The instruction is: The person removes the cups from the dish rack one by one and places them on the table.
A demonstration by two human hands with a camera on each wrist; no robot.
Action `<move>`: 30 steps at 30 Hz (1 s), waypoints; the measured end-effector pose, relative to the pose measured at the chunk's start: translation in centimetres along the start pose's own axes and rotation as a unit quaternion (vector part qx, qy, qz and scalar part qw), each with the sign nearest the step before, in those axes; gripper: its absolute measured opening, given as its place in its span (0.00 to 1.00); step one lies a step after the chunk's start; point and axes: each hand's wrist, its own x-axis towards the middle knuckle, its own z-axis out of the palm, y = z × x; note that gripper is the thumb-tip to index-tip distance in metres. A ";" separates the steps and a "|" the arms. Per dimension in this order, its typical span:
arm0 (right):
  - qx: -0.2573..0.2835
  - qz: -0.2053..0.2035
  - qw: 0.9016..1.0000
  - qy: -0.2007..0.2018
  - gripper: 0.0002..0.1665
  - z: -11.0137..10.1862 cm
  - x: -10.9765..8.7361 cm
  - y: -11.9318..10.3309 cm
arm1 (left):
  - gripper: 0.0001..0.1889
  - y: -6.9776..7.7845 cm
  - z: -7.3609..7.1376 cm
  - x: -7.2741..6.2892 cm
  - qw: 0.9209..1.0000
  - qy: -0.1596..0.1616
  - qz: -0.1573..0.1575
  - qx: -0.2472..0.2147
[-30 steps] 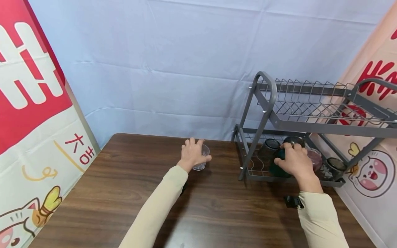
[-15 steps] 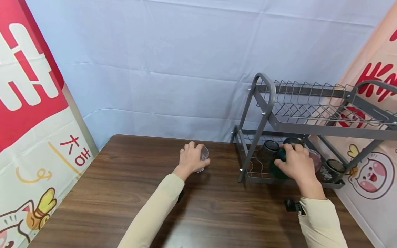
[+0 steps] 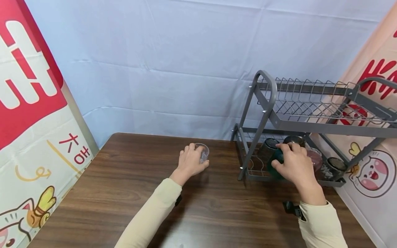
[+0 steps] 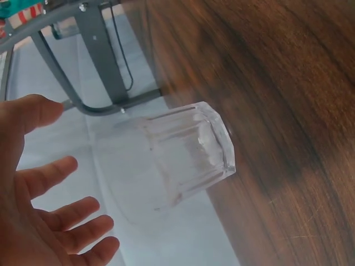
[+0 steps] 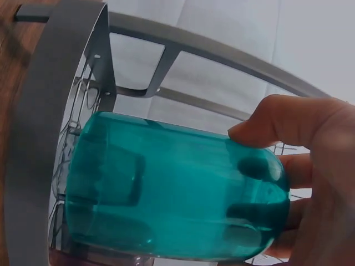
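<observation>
A clear faceted glass stands upright on the wooden table, left of the rack. My left hand is just beside it. In the left wrist view its fingers are spread and apart from the glass. On the rack's lower shelf, my right hand grips a teal glass. The right wrist view shows the thumb and fingers around the closed end of the teal glass, whose other end points toward the shelf. Part of the fingers is hidden behind it.
A grey two-tier dish rack stands at the right, its upper wire tier above my right hand. Around the teal glass are a dark glass, another dark glass, a pinkish glass and a patterned glass.
My left hand has shifted slightly left and toward me beside the clear glass. My right hand, with the teal glass, has moved a little to the left.
</observation>
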 end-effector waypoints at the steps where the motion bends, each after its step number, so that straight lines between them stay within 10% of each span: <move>1: 0.000 -0.001 1.000 -0.001 0.30 0.0 -0.1 -0.2 | 0.27 0.0 -0.1 -0.1 1.000 0.001 0.001 -0.003; 30: 0.086 -0.006 0.996 0.020 0.30 -0.3 -2.7 -2.6 | 0.26 -0.4 -1.6 -3.3 0.997 0.044 0.012 -0.061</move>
